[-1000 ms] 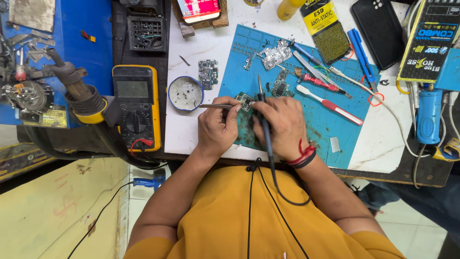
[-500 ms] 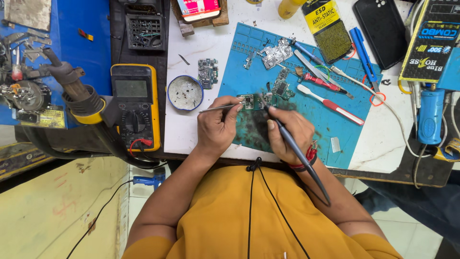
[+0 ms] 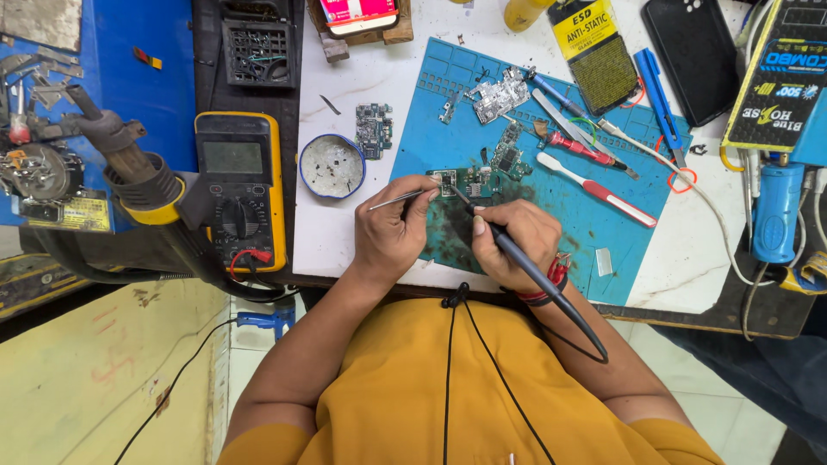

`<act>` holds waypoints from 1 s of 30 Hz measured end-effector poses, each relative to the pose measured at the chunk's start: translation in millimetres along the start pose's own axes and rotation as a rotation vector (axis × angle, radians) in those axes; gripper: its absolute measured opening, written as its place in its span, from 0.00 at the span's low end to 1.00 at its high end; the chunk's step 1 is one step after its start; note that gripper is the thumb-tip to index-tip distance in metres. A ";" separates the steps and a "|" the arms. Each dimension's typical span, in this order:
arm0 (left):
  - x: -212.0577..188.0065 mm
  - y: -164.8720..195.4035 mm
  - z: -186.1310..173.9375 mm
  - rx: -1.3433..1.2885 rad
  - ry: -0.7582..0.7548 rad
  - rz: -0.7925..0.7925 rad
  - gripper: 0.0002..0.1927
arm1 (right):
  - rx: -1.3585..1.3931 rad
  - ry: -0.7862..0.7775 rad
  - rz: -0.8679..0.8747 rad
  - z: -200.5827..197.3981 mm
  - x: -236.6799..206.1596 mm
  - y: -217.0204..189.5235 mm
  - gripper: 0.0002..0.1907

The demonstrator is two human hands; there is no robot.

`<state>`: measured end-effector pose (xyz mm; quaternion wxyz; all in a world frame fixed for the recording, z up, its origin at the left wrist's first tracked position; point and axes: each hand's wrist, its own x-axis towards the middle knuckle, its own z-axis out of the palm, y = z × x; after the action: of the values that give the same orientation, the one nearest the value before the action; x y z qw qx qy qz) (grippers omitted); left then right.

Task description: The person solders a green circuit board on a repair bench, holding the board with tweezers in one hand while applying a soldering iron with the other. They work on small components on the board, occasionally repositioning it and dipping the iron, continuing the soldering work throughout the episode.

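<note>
carefully: right hand [image 3: 517, 245] pinches the black pen-shaped soldering iron [image 3: 525, 267], left hand [image 3: 392, 232] grips thin steel tweezers [image 3: 398, 200]; keep both tips steady (wrists braced) on the small green circuit board [image 3: 465, 182] on the blue mat [image 3: 603, 232].

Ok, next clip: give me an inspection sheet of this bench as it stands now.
Surface: white bench with a blue mat, stained near the hands.
Job's things: green board on the mat; iron; tweezers.
Clutter: round tin, red-handled tool, loose boards, black phone, yellow meter.
Grippers: left hand holds the tweezers toward the board; right hand holds the iron, tip at the board.
Cables: iron's black lead runs back over the right wrist; white cable crosses the mat; red and black meter leads.
Surroundings: blue station at right, hot-air nozzle at left, tiled floor below.
</note>
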<state>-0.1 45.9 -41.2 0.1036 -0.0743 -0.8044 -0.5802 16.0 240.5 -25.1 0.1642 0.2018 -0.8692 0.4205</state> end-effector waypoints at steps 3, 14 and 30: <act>1.7 -0.4 0.3 0.015 -0.005 -0.006 0.05 | -0.003 -0.006 -0.001 -0.1 2.0 1.1 0.06; -0.3 -0.7 0.4 0.018 -0.009 -0.027 0.05 | 0.007 -0.017 0.002 -1.0 1.1 0.5 0.05; -2.9 -5.9 1.6 0.007 -0.001 -0.022 0.04 | 0.019 -0.015 0.052 -0.6 2.1 -0.5 0.03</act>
<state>1.1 45.6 -47.9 0.0970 -0.0655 -0.8073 -0.5784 14.5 240.2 -23.5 0.1447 0.1839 -0.8713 0.4314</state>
